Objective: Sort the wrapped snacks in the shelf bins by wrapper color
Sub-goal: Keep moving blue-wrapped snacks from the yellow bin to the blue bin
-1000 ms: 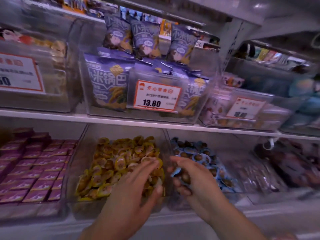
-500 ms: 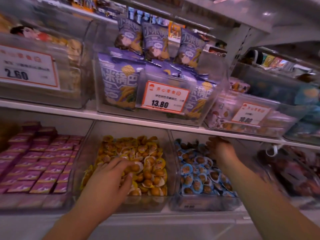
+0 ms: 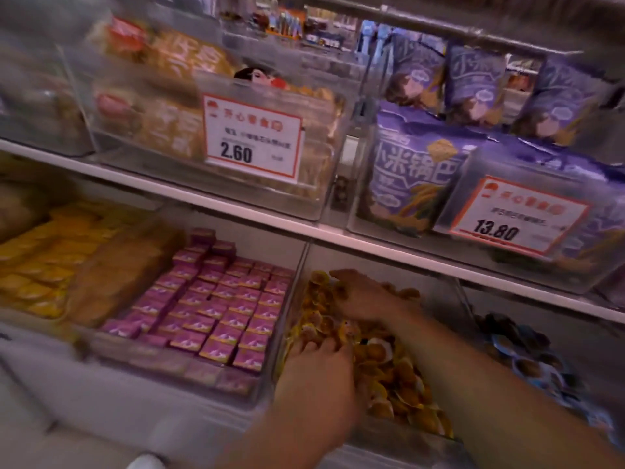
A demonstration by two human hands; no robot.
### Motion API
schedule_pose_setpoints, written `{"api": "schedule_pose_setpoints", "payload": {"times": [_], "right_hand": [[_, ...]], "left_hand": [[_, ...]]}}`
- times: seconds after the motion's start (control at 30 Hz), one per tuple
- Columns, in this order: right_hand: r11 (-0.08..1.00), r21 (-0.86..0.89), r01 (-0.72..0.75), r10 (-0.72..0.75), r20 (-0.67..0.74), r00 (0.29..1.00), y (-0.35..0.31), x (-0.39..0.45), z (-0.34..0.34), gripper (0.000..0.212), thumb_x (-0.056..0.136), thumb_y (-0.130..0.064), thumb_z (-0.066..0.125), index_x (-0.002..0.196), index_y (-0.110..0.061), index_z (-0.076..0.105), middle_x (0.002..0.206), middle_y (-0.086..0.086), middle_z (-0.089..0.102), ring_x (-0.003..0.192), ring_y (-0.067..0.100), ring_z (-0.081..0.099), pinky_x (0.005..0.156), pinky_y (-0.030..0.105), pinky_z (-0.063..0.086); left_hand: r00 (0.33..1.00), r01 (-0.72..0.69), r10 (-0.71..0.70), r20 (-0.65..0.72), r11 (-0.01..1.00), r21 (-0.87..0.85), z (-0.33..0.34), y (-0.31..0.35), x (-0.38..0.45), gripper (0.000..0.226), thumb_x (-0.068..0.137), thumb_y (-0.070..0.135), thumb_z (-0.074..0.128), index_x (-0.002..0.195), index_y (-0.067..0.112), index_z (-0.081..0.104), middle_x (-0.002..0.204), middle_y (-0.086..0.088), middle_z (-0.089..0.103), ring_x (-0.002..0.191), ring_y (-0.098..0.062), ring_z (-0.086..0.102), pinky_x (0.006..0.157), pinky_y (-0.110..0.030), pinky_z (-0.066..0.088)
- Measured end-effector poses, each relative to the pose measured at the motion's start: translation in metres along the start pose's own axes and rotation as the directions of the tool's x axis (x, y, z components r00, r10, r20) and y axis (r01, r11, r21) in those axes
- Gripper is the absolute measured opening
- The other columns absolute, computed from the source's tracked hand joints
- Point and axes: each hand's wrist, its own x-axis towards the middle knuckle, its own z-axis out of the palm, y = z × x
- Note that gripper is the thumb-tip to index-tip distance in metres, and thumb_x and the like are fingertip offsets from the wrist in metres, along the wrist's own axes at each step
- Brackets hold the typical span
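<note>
A clear bin (image 3: 295, 299) on the lower shelf holds a heap of yellow-wrapped snacks (image 3: 392, 370). My left hand (image 3: 314, 380) rests on the front of that heap, its fingertips spread on the wrappers. Reaching across, my right hand (image 3: 367, 296) lies palm down on the back of the same heap. Its fingers dip among the wrappers, so I cannot see whether they hold one. To the right is a bin of blue-wrapped snacks (image 3: 527, 362), partly hidden by my right forearm. The picture is blurred by motion.
Left of the yellow bin lie rows of small purple boxes (image 3: 216, 309), then yellow packs (image 3: 40, 265). The white shelf edge (image 3: 236, 211) runs above the bins. On it stand a bin with a 2.60 price tag (image 3: 252, 138) and purple snack bags (image 3: 419, 177).
My right hand left the back of the blue bin and came over to the back of the yellow bin. The view swung left. My left hand stayed on the yellow heap.
</note>
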Motion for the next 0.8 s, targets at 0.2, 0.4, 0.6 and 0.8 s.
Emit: {"api": "schedule_pose_setpoints", "payload": {"times": [0.2,0.4,0.6,0.8], "right_hand": [[0.985,-0.150,-0.086,0.087,0.003,0.996,0.012,0.036,0.033,0.064,0.071,-0.074,0.045,0.119,-0.032,0.052,0.122,0.000,0.059,0.112,0.027,0.057,0.093,0.044,0.041],[0.996,0.086,-0.025,0.015,0.117,0.993,0.024,0.017,0.012,0.046,0.074,-0.058,0.069,0.108,-0.028,0.066,0.103,-0.010,0.067,0.095,0.005,0.064,0.079,0.022,0.050],[0.972,0.237,0.000,-0.036,0.144,0.989,0.028,-0.055,-0.025,0.036,0.061,-0.057,0.066,0.090,-0.036,0.072,0.089,-0.016,0.072,0.086,-0.003,0.066,0.076,0.020,0.053],[0.858,0.511,0.058,-0.027,-0.068,0.997,0.021,-0.125,-0.002,0.053,0.067,-0.018,0.085,0.113,-0.036,0.066,0.106,-0.021,0.070,0.101,-0.006,0.065,0.088,0.011,0.047]], "left_hand": [[0.997,-0.008,0.014,0.071,0.997,-0.082,-0.004,-0.004,0.006,0.048,0.087,0.053,0.040,0.121,0.021,0.054,0.122,-0.007,0.056,0.115,-0.031,0.051,0.110,-0.045,0.025],[0.996,0.013,-0.003,0.094,0.994,-0.107,-0.007,-0.006,0.008,0.052,0.087,0.056,0.040,0.126,0.024,0.052,0.127,-0.005,0.054,0.117,-0.030,0.050,0.110,-0.044,0.025],[0.990,0.080,-0.131,-0.050,0.821,-0.565,-0.014,-0.010,0.007,0.067,0.074,0.078,0.043,0.128,0.039,0.043,0.119,0.013,0.063,0.112,-0.011,0.059,0.099,-0.030,0.045],[0.992,-0.074,0.015,-0.124,0.869,-0.490,-0.013,-0.007,0.004,0.060,0.081,0.060,0.049,0.136,0.049,0.026,0.125,0.017,0.061,0.109,-0.007,0.060,0.093,-0.029,0.048]]}}
